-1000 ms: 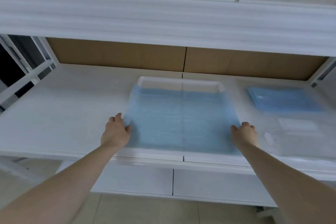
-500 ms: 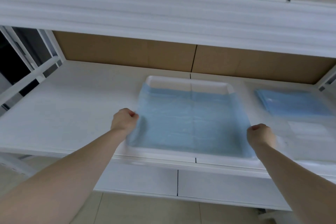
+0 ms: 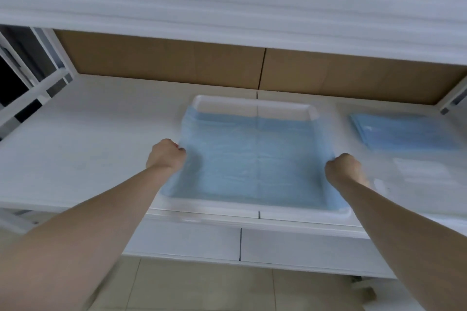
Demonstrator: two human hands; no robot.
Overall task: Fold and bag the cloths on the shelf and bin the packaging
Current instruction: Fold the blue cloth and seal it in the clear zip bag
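you've got the cloth (image 3: 255,159) spread flat over the tray (image 3: 252,106), left hand (image 3: 165,155) and right hand (image 3: 342,168) each clenched on a side edge of it, looks like so both sides lift evenly for the fold.

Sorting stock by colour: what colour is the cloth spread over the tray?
Light blue cloth, seen in the head view.

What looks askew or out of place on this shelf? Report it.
Little stands out. The cloth sits off-centre on the tray: its far strip is bare. The left hand and right hand grip its side edges.
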